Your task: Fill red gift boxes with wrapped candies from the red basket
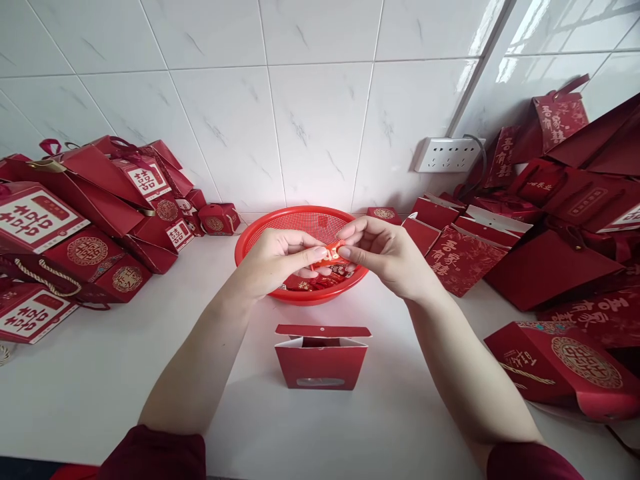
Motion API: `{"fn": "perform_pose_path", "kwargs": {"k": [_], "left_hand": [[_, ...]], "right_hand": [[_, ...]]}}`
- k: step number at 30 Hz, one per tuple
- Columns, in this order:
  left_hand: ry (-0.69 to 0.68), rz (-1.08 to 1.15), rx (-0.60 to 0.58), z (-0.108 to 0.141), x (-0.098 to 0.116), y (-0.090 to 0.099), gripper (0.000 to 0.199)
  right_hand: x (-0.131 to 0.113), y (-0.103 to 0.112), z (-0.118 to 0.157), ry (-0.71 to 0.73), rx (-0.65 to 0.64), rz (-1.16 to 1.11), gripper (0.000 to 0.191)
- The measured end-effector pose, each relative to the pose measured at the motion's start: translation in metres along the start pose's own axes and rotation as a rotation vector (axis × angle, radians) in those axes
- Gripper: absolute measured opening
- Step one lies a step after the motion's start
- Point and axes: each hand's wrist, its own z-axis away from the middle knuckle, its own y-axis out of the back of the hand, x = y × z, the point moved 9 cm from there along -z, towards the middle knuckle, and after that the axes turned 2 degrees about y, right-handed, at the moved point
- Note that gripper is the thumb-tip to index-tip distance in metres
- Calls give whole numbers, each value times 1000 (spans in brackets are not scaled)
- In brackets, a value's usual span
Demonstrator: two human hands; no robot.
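Observation:
Above a red plastic basket (249,235), both hands pinch a small shiny orange-red wrapped candy (331,253) with pale lettering. My left hand (283,260) grips one end between thumb and fingers. The opposite end is between the thumb and index finger of my right hand (377,253), whose other fingers are curled. Inside the basket lie several dark red wrapped pieces (315,283), partly hidden by my hands. Nearer to me stands a small red gift box (323,365) with its top flap up and an oval window in its front; neither hand touches it.
Red gift boxes (87,250) with ribbons and rope handles are piled at the left. More red boxes and bags (585,260) crowd the right, some close to my right forearm. A white power strip (447,155) is on the tiled wall behind the white table (280,433).

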Motion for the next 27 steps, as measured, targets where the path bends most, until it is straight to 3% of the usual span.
{"fn": "perform_pose_path", "kwargs": {"k": [5,10,12,14,17,18,21,24,27], "left_hand": [[-10,-48,20,1,1,4,27],[-97,-160,224,7,10,27,24],[-98,-194,249,14,14,35,22],[-47,-259,86,19,14,26,26],[15,-464,-358,37,7,-10,27],[18,-537,-440,42,4,-18,29],[28,-680,-459,44,-1,-28,10],[-3,-730,-425,36,-3,-34,23],[-10,-734,-392,30,-6,-35,21]], "right_hand": [[1,2,0,-15,8,-1,28],[-2,5,1,-2,34,12,27],[-8,9,2,24,58,52,25],[-17,12,4,62,78,105,23],[-41,17,14,149,121,228,16],[-50,17,19,179,136,283,13],[-77,12,36,279,120,444,9],[-98,-3,52,407,2,548,21],[-104,-21,61,458,-150,657,27]]}}
